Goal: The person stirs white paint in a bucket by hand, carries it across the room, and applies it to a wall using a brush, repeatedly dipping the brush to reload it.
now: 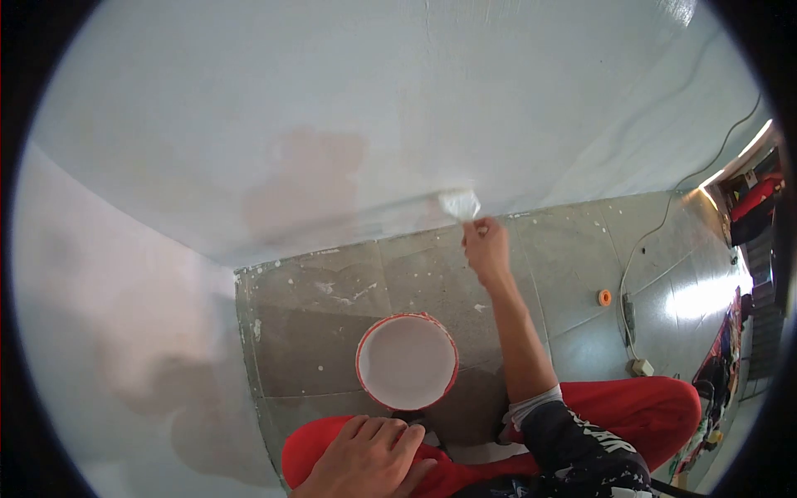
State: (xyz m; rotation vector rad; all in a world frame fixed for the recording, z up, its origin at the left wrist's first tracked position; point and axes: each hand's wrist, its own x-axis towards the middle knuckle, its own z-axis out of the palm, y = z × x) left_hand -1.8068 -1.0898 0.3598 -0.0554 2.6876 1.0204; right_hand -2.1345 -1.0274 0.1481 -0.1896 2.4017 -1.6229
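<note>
My right hand (486, 245) is closed around the handle of a paintbrush (459, 204). The white-coated bristles are at the lower part of the pale wall (398, 108), just above the floor line. My left hand (369, 456) rests on my red-trousered knee with its fingers laid over it and nothing in it. Between my knees and the wall stands a round bucket (407, 315) with a red rim, holding white paint (407, 363). It is in front of my left hand and to the left of my right forearm.
A second wall (124, 332) meets the first at a corner on the left. White splashes mark the grey tiled floor (324, 357). To the right lie an orange tape roll (604, 297) and a cable with a pale socket block (642, 368). Assorted items line the far right edge.
</note>
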